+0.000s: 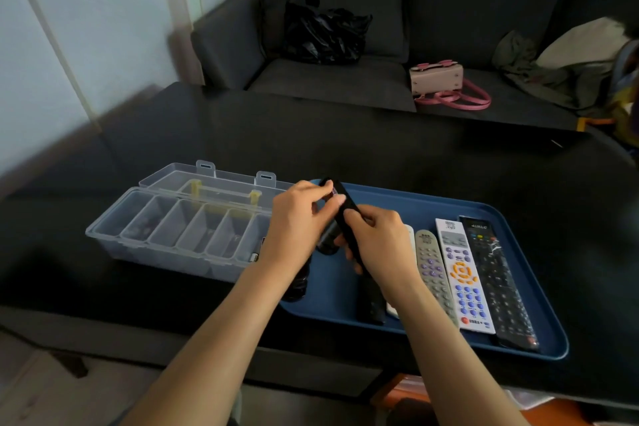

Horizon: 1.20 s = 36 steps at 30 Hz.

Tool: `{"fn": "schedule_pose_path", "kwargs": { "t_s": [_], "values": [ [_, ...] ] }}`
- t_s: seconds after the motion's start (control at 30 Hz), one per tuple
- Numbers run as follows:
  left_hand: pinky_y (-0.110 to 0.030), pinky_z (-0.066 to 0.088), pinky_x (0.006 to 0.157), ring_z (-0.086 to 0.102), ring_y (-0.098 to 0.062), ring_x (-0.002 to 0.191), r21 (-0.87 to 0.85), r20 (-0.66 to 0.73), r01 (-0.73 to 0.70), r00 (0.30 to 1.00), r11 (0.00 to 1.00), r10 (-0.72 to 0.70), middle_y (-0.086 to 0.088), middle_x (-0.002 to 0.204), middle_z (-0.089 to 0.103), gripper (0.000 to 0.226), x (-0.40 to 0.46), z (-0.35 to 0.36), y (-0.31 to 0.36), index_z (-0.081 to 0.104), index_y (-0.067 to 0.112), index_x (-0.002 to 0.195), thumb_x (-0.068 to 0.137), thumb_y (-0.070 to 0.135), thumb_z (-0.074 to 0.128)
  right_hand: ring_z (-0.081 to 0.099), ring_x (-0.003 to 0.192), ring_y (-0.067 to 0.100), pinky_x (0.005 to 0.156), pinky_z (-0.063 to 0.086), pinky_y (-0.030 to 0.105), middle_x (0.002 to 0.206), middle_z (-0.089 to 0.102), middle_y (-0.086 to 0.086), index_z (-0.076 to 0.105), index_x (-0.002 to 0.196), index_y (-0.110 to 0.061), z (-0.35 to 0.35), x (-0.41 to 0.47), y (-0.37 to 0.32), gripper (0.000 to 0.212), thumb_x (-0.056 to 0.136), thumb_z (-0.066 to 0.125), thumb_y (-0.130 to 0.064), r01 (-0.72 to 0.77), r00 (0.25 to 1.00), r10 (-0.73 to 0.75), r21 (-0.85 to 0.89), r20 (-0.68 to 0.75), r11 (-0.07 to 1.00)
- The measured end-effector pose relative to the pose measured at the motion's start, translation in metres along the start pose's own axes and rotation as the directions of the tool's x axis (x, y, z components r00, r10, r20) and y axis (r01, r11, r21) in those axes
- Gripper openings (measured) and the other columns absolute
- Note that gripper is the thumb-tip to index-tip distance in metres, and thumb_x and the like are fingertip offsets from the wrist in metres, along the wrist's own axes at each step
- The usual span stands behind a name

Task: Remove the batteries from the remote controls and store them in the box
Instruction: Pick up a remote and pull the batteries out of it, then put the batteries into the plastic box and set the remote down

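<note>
1. Both hands hold one slim black remote control above the left end of the blue tray. The right hand curls its fingers round the lower half. The left hand pinches the far end between thumb and fingertips, seemingly at the battery cover, though the cover itself is hidden.
2. Whether a battery is exposed yet, I cannot tell; something small and reddish shows by the left fingertips, too blurred to name.
3. Judged as handling: the remote is light, rigid, smooth plastic, prone to slip, so a full wrap round the body with the right hand suits it, while the left works the end. The batteries should be small, hard and apt to roll, best taken by their sides.
4. Just below the hands, other dark remotes lie on the tray. To the right sit a grey remote, a white remote with blue and orange keys, and a long black remote, side by side.
5. To the left stands the clear plastic box, lid open, divided into compartments; a few seem to hold small dark items.
6. All rest on the dark counter; beyond it is a sofa with a pink handbag.
</note>
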<state>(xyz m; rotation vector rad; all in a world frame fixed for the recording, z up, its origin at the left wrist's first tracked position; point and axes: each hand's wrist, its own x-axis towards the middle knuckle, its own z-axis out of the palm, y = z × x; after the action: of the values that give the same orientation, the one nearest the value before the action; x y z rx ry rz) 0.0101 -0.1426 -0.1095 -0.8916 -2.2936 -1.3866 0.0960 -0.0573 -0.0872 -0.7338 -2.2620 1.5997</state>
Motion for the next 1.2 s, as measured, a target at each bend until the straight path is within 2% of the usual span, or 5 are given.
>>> {"fn": "schedule_pose_path", "kwargs": {
  "t_s": [0.27, 0.63, 0.93, 1.03, 1.2],
  "values": [
    [0.001, 0.041, 0.071, 0.056, 0.018, 0.075, -0.233, 0.049, 0.270, 0.963, 0.934, -0.266, 0.013, 0.094, 0.064, 0.028, 0.004, -0.012, 0.002, 0.069, 0.012, 0.108, 0.080, 0.016, 0.070, 0.052, 0.043, 0.008, 0.040, 0.037, 0.018, 0.062, 0.066, 0.005, 0.066, 0.082, -0.011, 0.006, 0.004, 0.004, 0.024, 0.095, 0.048, -0.021, 0.067, 0.998, -0.068, -0.043, -0.007, 0.997],
    [-0.002, 0.043, 0.064, 0.060, 0.004, 0.081, -0.256, -0.066, 0.391, 0.905, 0.884, -0.420, 0.011, 0.086, 0.067, 0.017, 0.001, -0.076, -0.013, 0.069, 0.019, 0.100, 0.087, 0.014, 0.061, 0.066, 0.058, 0.020, 0.050, 0.054, 0.028, 0.078, 0.068, 0.012, 0.059, 0.095, -0.008, 0.039, -0.006, -0.027, 0.020, 0.100, 0.043, -0.018, -0.212, 0.956, 0.127, 0.324, 0.266, 0.922],
    [-0.018, 0.041, 0.078, 0.058, -0.008, 0.086, 0.098, -0.174, 0.523, 0.847, 0.847, -0.503, -0.005, 0.101, 0.069, 0.019, 0.005, -0.190, -0.067, 0.070, 0.008, 0.102, 0.085, 0.009, 0.063, 0.067, 0.071, 0.027, 0.058, 0.055, 0.034, 0.095, 0.065, 0.021, 0.052, 0.104, -0.005, 0.116, -0.019, -0.083, 0.018, 0.102, 0.038, -0.015, -0.377, 0.879, 0.169, 0.435, 0.446, 0.818],
    [-0.020, 0.042, 0.076, 0.063, -0.018, 0.092, 0.247, -0.110, 0.553, 0.832, 0.796, -0.544, -0.012, 0.100, 0.069, 0.017, 0.009, -0.204, -0.085, 0.069, 0.003, 0.100, 0.085, 0.009, 0.063, 0.067, 0.073, 0.026, 0.067, 0.054, 0.036, 0.098, 0.066, 0.021, 0.052, 0.097, -0.007, 0.135, -0.020, -0.094, 0.017, 0.102, 0.038, -0.015, -0.385, 0.867, 0.172, 0.410, 0.467, 0.827],
    [-0.030, 0.046, 0.077, 0.061, -0.029, 0.095, 0.533, 0.053, 0.440, 0.835, 0.723, -0.548, -0.018, 0.106, 0.064, 0.018, 0.015, -0.197, -0.104, 0.065, 0.000, 0.103, 0.089, 0.007, 0.055, 0.068, 0.070, 0.024, 0.057, 0.051, 0.030, 0.100, 0.069, 0.022, 0.055, 0.096, -0.007, 0.147, -0.012, -0.098, 0.020, 0.101, 0.039, -0.018, -0.367, 0.884, 0.187, 0.388, 0.429, 0.845]
  ]
}}
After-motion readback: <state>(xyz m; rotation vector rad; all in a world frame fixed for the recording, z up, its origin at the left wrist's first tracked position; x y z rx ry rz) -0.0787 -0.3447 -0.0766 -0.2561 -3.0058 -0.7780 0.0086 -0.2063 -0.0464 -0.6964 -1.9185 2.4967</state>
